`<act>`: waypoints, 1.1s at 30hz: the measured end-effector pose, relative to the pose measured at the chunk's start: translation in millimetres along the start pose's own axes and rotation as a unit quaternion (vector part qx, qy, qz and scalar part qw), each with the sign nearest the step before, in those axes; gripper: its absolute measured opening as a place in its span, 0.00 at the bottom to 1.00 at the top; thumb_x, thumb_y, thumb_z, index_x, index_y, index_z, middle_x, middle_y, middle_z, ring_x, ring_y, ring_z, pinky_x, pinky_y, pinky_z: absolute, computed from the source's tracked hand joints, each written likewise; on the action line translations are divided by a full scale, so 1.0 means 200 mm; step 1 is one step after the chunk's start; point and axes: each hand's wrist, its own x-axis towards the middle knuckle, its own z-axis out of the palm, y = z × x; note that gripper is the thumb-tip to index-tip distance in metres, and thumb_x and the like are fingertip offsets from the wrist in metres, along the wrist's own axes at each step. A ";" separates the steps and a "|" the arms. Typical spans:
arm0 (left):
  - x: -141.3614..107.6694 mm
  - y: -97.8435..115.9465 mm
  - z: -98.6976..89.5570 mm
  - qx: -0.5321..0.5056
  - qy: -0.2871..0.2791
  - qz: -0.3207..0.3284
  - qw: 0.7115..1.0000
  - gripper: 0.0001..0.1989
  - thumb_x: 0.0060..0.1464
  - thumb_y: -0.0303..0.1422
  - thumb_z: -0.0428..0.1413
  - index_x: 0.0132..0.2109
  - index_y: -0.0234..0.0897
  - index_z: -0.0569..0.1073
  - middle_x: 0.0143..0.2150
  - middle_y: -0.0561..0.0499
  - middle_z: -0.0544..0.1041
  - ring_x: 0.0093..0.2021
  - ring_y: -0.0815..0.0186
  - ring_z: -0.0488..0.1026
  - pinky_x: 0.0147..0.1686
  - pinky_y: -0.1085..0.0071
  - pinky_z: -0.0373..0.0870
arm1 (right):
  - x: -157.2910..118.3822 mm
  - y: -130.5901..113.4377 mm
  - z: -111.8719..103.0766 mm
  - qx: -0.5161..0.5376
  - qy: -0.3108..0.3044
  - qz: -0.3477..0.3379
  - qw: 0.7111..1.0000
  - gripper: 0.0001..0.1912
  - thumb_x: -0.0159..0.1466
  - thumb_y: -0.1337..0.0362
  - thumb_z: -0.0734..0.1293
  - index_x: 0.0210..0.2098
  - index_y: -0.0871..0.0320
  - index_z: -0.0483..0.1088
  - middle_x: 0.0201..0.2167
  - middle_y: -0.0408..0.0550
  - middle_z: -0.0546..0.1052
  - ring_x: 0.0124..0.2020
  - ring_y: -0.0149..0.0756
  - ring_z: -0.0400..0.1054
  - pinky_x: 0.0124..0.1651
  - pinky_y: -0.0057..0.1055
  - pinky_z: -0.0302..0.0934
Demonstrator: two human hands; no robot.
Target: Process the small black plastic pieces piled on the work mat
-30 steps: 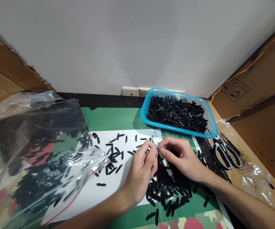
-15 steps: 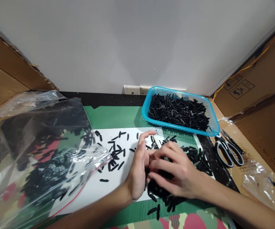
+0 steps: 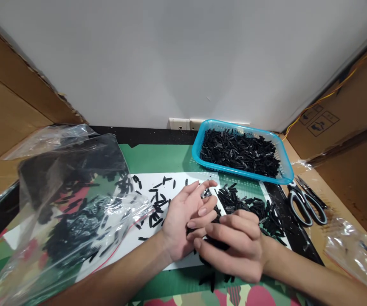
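My left hand (image 3: 188,219) is turned palm up over the white paper (image 3: 119,250), its index finger partly raised and the others curled in. A dark bit shows at its curled fingers, too hidden to name. Close against it, my right hand (image 3: 236,244) has its fingers bent and pressed together; whatever they hold is hidden. Small black strips (image 3: 231,197) lie heaped behind and below both hands. More loose black strips (image 3: 159,202) are scattered on the paper to the left.
A blue plastic basket (image 3: 244,174) full of black strips stands at the back right. Scissors (image 3: 307,208) lie at the right, near a small clear bag (image 3: 345,246). On the left rests a large clear zip bag (image 3: 75,221) with black pieces. Cardboard (image 3: 355,127) flanks the table.
My left hand has turned from edge-on to palm up, its fingers curling. My right hand has moved slightly down and right, uncovering more of the heap. The view has shifted a little.
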 end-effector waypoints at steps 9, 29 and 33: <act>0.01 -0.11 -0.02 -0.065 0.059 -0.059 0.994 0.13 0.75 0.39 0.54 0.52 0.36 0.78 0.24 0.57 0.68 0.22 0.71 0.68 0.28 0.78 0.69 | 0.03 0.00 -0.01 -0.003 -0.061 -0.019 0.998 0.14 0.69 0.71 0.67 0.44 0.52 0.86 0.48 0.48 0.85 0.53 0.40 0.71 0.53 0.35 0.64; 0.00 -0.09 0.04 -0.076 0.079 -0.024 0.994 0.14 0.75 0.35 0.52 0.53 0.32 0.81 0.44 0.41 0.83 0.43 0.60 0.83 0.41 0.70 0.80 | 0.05 0.07 -0.06 -0.060 -0.083 0.143 0.984 0.10 0.69 0.64 0.75 0.49 0.55 0.77 0.50 0.56 0.81 0.53 0.53 0.68 0.54 0.48 0.58; 0.01 -0.05 0.02 -0.056 0.040 0.003 0.998 0.16 0.74 0.32 0.53 0.59 0.31 0.80 0.48 0.39 0.85 0.46 0.60 0.83 0.47 0.69 0.79 | 0.05 0.09 -0.06 -0.040 -0.110 0.175 0.978 0.08 0.70 0.67 0.74 0.49 0.54 0.77 0.53 0.57 0.80 0.55 0.53 0.68 0.56 0.50 0.59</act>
